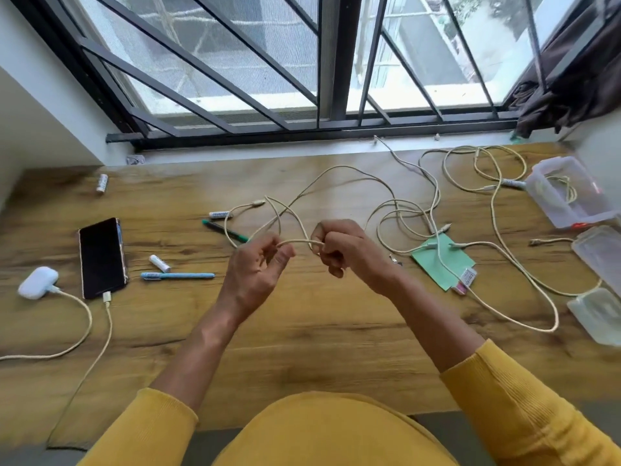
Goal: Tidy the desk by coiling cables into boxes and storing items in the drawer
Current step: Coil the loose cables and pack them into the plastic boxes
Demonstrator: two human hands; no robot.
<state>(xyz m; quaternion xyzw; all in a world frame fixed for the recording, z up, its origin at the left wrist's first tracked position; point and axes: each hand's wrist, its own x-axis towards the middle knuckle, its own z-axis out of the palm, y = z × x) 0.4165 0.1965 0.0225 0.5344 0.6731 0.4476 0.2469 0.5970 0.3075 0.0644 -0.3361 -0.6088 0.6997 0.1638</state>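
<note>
A long cream braided cable (339, 168) loops over the middle of the wooden desk (302, 331). My left hand (257, 269) pinches a stretch of it and my right hand (339, 248) grips the same stretch in a fist; both hands hover above the desk. Further cream cables (504, 250) sprawl to the right. One clear plastic box (568, 193) at the far right holds a coiled cable. Two more clear containers (601, 253) (598, 314) lie below it at the right edge.
On the left lie a black phone (100, 257) and a white earbud case (37, 282), each plugged into a cable. Batteries (101, 183) (159, 263) (220, 214), a blue pen (178, 275), a green pen (225, 230) and a green card (443, 260) are scattered about. A barred window (302, 62) runs behind the desk.
</note>
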